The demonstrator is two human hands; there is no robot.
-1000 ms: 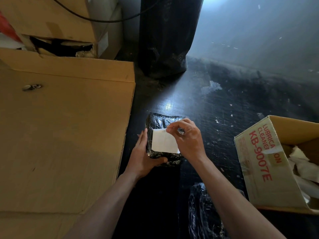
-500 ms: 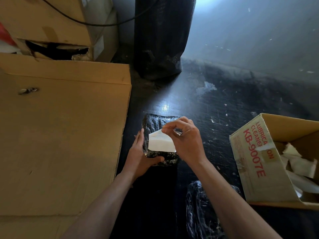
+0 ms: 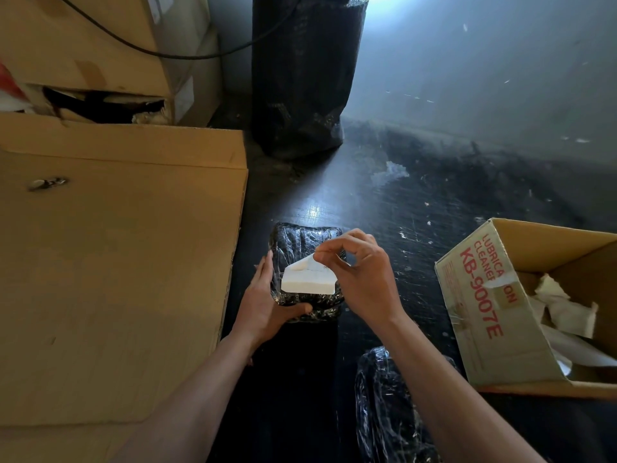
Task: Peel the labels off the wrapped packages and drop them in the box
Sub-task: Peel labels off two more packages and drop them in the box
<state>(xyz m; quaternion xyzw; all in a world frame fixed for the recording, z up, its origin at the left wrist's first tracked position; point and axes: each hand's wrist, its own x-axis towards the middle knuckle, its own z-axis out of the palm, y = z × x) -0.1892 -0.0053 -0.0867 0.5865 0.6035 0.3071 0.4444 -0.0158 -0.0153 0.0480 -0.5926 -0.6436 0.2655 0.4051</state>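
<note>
The label (image 3: 307, 284), a white rectangle, is found partly peeled; its upper corner is lifted and folded over, while its lower edge is judged to be adhering to the film beneath; it lies on the top face of the wrapped package (image 3: 305, 242), a dark block in glossy film, which is held over the dark floor (image 3: 417, 208) between the large cardboard sheet (image 3: 117, 262) at the left and the box (image 3: 494, 315) at the right. The task is assessed as in progress; crumpled pale scraps, taken to be labels already removed, are seen inside the box; the present label is not yet freed, and its transfer to the box remains to be done; a second wrapped package (image 3: 387, 406) lies nearer the wearer, and whether it carries a label cannot be told.

The right hand (image 3: 360, 279) is raised over the package with the wrist bent; its fingers (image 3: 329, 250) are pinched on the lifted corner of the label; the remaining digits are curled loosely. The left hand (image 3: 267, 305) is set against the package's left side, palm inward; the thumb is pressed along the near edge, so the package is gripped and steadied. Both forearms are extended from the lower edge of the view; the box stands well apart to the right.
</note>
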